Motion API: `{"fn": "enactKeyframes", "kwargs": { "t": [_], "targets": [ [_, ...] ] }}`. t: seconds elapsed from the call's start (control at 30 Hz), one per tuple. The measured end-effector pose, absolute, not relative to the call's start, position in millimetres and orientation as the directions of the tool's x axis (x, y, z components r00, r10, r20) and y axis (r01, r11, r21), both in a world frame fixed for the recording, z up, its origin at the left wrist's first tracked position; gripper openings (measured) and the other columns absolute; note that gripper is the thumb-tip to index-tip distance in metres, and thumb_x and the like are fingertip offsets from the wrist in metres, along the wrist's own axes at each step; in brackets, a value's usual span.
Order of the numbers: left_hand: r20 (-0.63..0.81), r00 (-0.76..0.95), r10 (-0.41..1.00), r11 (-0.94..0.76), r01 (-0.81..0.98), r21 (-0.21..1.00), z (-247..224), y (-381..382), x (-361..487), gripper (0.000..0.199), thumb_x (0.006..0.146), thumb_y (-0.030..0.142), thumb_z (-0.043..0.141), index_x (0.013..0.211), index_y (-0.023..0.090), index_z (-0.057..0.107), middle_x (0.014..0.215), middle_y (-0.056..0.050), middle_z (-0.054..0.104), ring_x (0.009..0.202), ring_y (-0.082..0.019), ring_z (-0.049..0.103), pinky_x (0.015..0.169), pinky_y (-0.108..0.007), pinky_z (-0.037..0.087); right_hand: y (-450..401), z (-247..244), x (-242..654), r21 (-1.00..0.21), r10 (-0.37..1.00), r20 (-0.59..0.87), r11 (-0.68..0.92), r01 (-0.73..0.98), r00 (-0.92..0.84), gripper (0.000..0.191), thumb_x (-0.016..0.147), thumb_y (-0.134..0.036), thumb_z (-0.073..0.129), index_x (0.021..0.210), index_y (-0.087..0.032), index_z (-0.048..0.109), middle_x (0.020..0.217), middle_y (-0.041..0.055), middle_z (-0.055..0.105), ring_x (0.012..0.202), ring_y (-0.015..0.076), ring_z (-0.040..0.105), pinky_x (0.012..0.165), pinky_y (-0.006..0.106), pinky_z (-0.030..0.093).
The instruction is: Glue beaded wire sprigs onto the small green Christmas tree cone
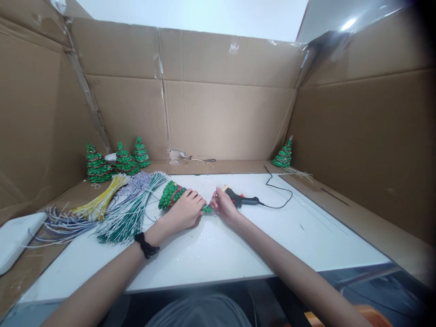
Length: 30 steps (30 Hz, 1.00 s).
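A small green Christmas tree [170,194] with red trim lies on its side on the white board, its tip pointing right. My left hand [186,208] is wrapped over its upper half, hiding much of it. Near the tip, my right hand [222,204] pinches a thin pale stick or wire, too small to name surely. Just behind the right hand lies a black glue gun [248,200] with a red trigger, its nozzle end partly hidden by the fingers.
Bundles of yellow wires [102,200], purple wires [131,193] and green wires [127,222] lie at left. Several upright trees [126,159] stand behind them, and another tree [283,153] at back right. A black cord [289,196] trails rightward. Cardboard walls [228,109] enclose the white board [306,245].
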State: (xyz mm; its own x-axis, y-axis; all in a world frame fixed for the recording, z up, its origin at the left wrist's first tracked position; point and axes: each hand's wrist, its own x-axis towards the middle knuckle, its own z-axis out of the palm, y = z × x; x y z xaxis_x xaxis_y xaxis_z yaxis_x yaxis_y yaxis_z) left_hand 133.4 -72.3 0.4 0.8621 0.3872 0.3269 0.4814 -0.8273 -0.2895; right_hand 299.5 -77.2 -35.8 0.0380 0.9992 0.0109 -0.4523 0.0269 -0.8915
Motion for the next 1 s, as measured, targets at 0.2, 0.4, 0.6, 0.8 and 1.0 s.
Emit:
{"fn": "enactKeyframes", "kwargs": {
  "t": [0.2,0.4,0.6,0.8,1.0],
  "targets": [
    [0.340,0.847,0.409,-0.834,0.498,-0.238,3.2,-74.3,133.0,0.024,0.085,0.024,0.046,0.106,0.015,0.053,0.096,-0.010,0.061,0.095,-0.025,0.050,0.087,-0.039,0.031,-78.8,-38.9,302.0,-0.853,0.997,-0.010,0.032,-0.521,0.078,0.045,0.067,-0.063,0.062,0.060,-0.021,0.048,0.036,-0.0061,0.043,0.043,0.0107,0.041,0.057,0.026,0.040],
    [0.354,0.826,0.439,-0.835,0.521,-0.180,5.4,-74.8,133.4,0.018,0.083,0.023,0.046,0.098,0.016,0.053,0.092,-0.008,0.061,0.091,-0.024,0.049,0.085,-0.038,0.032,-81.9,-38.0,301.4,-0.861,0.992,0.014,0.074,-0.503,0.122,0.044,0.066,-0.061,0.064,0.060,-0.021,0.048,0.035,-0.0058,0.044,0.041,0.0103,0.041,0.060,0.028,0.043],
    [0.354,0.830,0.431,-0.838,0.514,-0.185,4.9,-74.4,133.5,0.013,0.084,0.024,0.046,0.093,0.017,0.051,0.091,-0.008,0.060,0.090,-0.024,0.049,0.086,-0.038,0.032,-83.6,-37.1,300.3,-0.866,0.987,0.035,0.108,-0.488,0.156,0.039,0.069,-0.056,0.063,0.062,-0.020,0.048,0.037,-0.0050,0.047,0.043,0.0104,0.043,0.058,0.027,0.043],
    [0.355,0.834,0.423,-0.832,0.513,-0.213,3.6,-73.9,133.2,0.012,0.085,0.024,0.047,0.094,0.016,0.051,0.091,-0.008,0.060,0.090,-0.024,0.049,0.084,-0.038,0.032,-85.1,-38.0,298.0,-0.882,0.980,0.073,0.151,-0.446,0.187,0.039,0.072,-0.057,0.059,0.063,-0.021,0.047,0.038,-0.0051,0.047,0.044,0.0116,0.045,0.055,0.026,0.039],
    [0.358,0.829,0.429,-0.813,0.528,-0.247,1.3,-73.9,134.3,0.011,0.086,0.023,0.049,0.094,0.016,0.051,0.091,-0.007,0.060,0.090,-0.024,0.050,0.083,-0.037,0.032,-86.3,-42.7,299.2,-0.874,0.981,0.063,0.143,-0.465,0.183,0.038,0.070,-0.057,0.060,0.065,-0.021,0.048,0.040,-0.0039,0.050,0.050,0.0141,0.051,0.057,0.026,0.040]
  ]
}}
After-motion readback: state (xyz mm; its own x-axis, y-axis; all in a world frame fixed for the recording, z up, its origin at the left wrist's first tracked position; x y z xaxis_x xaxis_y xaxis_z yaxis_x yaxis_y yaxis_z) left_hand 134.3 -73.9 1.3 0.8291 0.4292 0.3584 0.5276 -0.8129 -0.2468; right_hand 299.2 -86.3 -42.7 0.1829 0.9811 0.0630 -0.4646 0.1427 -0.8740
